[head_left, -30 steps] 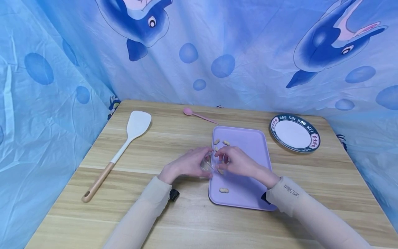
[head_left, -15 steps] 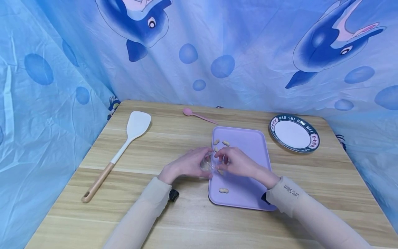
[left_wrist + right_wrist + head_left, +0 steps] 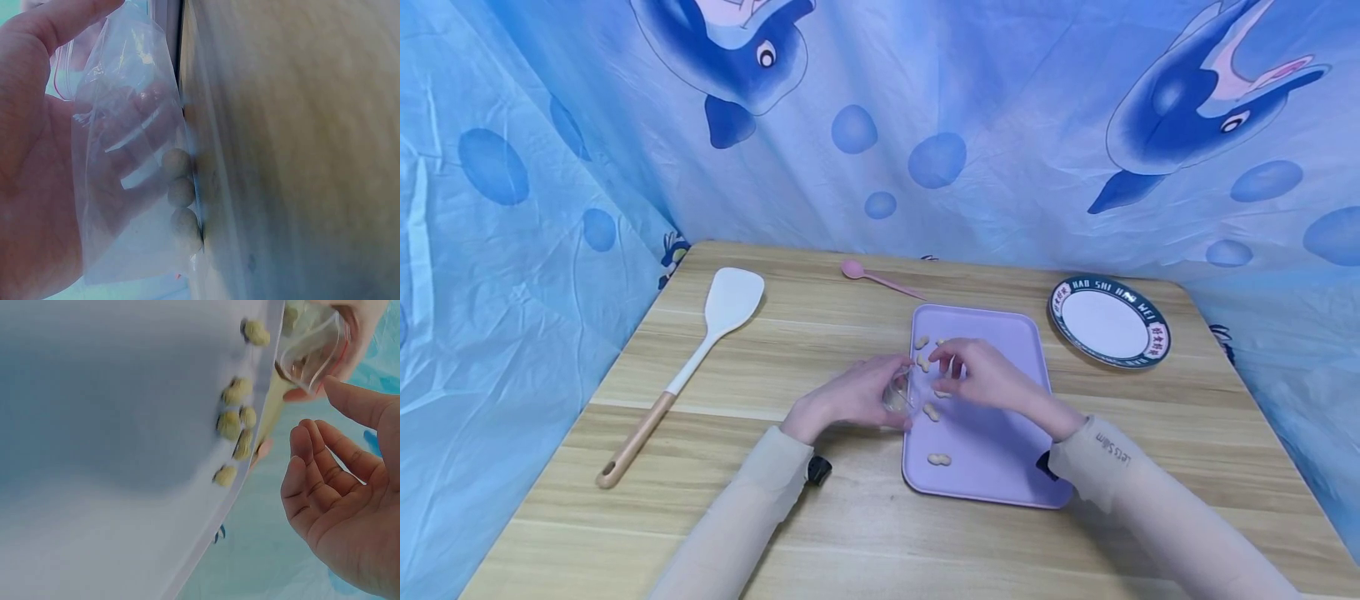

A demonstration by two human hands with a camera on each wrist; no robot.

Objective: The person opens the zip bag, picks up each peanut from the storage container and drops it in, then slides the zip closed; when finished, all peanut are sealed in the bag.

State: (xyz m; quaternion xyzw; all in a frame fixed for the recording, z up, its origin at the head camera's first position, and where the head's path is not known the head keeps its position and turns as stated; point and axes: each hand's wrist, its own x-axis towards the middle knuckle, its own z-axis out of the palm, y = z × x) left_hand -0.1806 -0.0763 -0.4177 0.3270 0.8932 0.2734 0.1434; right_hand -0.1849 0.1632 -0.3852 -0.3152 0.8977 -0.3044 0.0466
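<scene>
My left hand (image 3: 865, 393) holds a clear zip bag (image 3: 898, 395) at the left edge of the purple tray (image 3: 992, 458). In the left wrist view, several peanuts (image 3: 177, 162) lie at the bottom of the bag, with the thumb and fingers around it. The right wrist view shows the bag's mouth (image 3: 315, 353) spread apart. Over the tray is my right hand (image 3: 981, 371), fingers loosely bent and thumb apart, holding nothing. Several loose peanuts (image 3: 229, 425) lie along the tray's left side, some partly hidden by the right hand in the head view.
A white spatula with a wooden handle (image 3: 638, 437) lies on the table's left side. Behind the tray is a pink spoon (image 3: 883, 281). A plate with a dark green rim (image 3: 1153, 312) stands at the back right. A blue dolphin-print curtain (image 3: 1000, 125) hangs around the table.
My right hand has moved back from the bag's mouth, rightward and slightly up in the head view, uncovering peanuts on the tray. The left hand and bag stay in place.
</scene>
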